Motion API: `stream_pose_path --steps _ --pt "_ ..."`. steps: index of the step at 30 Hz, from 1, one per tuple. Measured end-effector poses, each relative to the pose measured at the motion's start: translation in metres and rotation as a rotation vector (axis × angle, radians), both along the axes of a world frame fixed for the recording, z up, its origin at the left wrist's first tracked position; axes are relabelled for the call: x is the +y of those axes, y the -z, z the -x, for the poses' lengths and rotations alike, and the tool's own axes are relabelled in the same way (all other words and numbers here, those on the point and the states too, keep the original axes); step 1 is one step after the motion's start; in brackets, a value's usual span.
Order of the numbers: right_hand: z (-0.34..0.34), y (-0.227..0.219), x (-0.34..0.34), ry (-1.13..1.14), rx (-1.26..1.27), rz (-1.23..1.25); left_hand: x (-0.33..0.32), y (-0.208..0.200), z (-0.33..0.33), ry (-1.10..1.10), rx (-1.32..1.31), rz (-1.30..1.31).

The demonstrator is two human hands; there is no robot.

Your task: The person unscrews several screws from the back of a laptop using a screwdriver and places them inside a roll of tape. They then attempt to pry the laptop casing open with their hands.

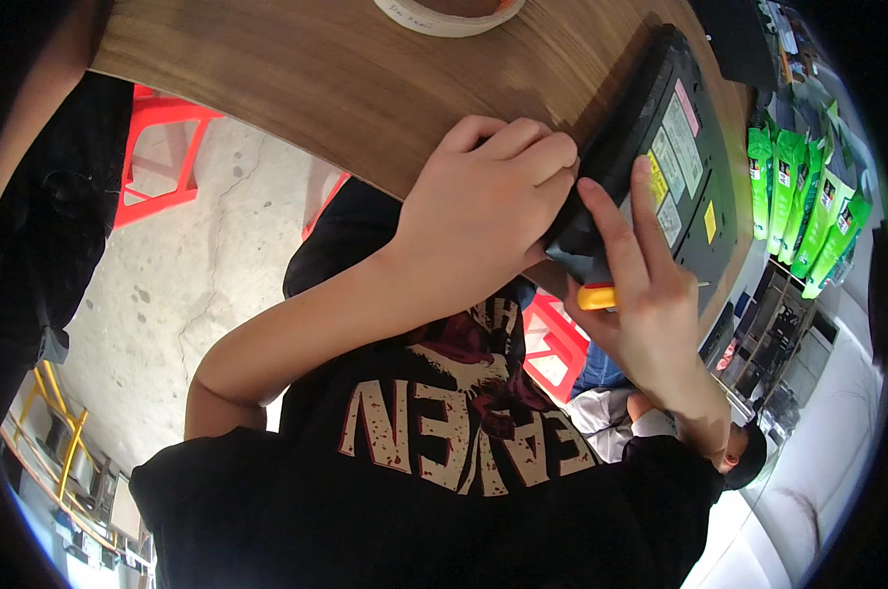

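Observation:
A black laptop [713, 167] is tilted up on the wooden table, its underside with white, yellow and pink labels facing right. At its near left edge my left hand [498, 191] is closed, fingers curled against the casing; what the fingertips grip is partly hidden. My right hand [650, 294] holds a screwdriver [596, 296] with a yellow and orange handle in the palm. A bit of its metal shaft shows past the hand. Two fingers of that hand press on the laptop's underside near the labels.
A tape roll [449, 18] lies at the far edge of the wooden table [297, 79]. Red stools [159, 157] stand on the concrete floor. Green packets [807, 201] are at the right. Another person's dark clothing [47, 255] is at the left; someone sits at the lower right.

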State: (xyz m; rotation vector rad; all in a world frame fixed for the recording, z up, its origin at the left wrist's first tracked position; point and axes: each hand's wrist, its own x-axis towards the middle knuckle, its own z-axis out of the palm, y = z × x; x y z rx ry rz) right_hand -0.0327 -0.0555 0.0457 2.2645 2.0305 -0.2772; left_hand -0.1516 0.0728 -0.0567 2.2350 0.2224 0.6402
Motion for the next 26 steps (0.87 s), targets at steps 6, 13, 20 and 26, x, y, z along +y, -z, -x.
stream_pose_path --steps 6,13,20,26 --pt "-0.008 0.007 -0.009 0.007 -0.02 -0.017 0.002 -0.006 -0.002 -0.017 0.008 -0.011" --pt "-0.025 0.001 -0.007 -0.056 0.147 -0.025 0.022 -0.012 0.011 0.195 0.017 0.155" --pt "-0.023 0.014 0.01 -0.287 -0.064 0.081 0.03 -0.016 0.012 -0.11 -0.086 0.136" --pt "-0.031 0.026 0.007 -0.437 -0.066 -0.14 0.025 -0.011 0.009 -0.16 -0.071 0.082"
